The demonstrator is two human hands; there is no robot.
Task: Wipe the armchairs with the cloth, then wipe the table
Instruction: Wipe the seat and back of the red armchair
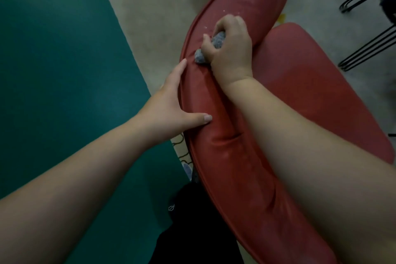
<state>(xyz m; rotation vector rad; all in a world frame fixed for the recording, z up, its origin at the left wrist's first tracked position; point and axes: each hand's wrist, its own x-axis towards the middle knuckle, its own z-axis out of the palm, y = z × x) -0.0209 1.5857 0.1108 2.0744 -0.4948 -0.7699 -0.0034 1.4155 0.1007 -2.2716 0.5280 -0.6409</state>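
On the top of the red backrest (pixel 242 156), a little past its midpoint, a bunched grey-blue cloth (pixel 218 41) sits balled up inside the person's right hand (pixel 230 46). The fingers are curled tight around it, knuckles up, so that only two bits show: a lump between thumb and forefinger, and a small tail poking out at the heel of the hand and touching the upholstery. The right forearm lies along the padded roll of the backrest, reaching in from the lower right.

The left hand (pixel 171 105) holds nothing. It rests flat and open against the outer edge of the backrest, fingers stretched along the piped seam and the thumb spread across the red cover, pressing into it (the leather-like skin wrinkles just below the thumb).

The backrest belongs to a red armchair, and its seat (pixel 317 96) spreads out on the right, below the roll. Pale specks and a shiny streak mark the far end of the backrest.

Beyond the chair lies a cream rug (pixel 137 13) with a yellow squiggle, and a teal floor (pixel 53 60) fills the left side. Thin black metal legs (pixel 368 49) of other furniture stand at the upper right. Dark clothing (pixel 192 231) of the person shows at the bottom centre.
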